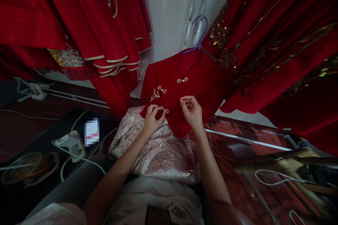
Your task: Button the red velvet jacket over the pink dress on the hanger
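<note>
A red jacket (206,88) with pearl-and-gold beaded fastenings (182,80) spreads over my lap, its collar around a purple hanger (202,37). My left hand (153,119) pinches the jacket's edge beside a small flower-shaped bead ornament (166,111). Over the front of the jacket, my right hand (192,110) is raised with thumb and forefinger pressed together; whatever they hold is too small to see. Beneath the jacket lies a shiny pink-and-white brocade cloth (163,158).
Red garments with pale piping (105,35) hang at the left, and red sequinned garments (264,42) hang at the right. A power strip (75,146) with white cables sits at the lower left, near a clear round container (22,168). Wooden bars (274,165) stand at the lower right.
</note>
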`<state>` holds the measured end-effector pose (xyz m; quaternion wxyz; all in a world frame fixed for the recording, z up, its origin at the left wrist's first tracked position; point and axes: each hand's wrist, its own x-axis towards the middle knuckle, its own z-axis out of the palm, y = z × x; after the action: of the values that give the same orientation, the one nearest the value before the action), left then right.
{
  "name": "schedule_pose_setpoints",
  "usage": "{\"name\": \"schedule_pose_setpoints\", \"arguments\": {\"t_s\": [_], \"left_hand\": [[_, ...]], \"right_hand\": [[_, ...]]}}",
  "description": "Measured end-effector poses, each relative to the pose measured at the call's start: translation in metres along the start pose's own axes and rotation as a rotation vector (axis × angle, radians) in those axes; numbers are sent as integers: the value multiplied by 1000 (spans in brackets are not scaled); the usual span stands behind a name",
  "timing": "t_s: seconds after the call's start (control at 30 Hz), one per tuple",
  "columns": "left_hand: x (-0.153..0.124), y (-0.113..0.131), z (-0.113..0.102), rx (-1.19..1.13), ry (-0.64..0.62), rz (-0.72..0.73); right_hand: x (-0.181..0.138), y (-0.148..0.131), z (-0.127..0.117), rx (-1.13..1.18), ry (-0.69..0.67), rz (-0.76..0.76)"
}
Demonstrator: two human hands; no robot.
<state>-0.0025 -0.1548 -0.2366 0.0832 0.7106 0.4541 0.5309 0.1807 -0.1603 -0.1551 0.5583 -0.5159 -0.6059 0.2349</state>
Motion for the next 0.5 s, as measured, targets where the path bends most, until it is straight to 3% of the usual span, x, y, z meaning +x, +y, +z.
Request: {"name": "schedule_pose_setpoints", "arguments": {"t_s": [0.5], "left_hand": [[-2,-5,3,6,-19,32]], "right_hand": [[1,4,1,10,-55,-5]]}}
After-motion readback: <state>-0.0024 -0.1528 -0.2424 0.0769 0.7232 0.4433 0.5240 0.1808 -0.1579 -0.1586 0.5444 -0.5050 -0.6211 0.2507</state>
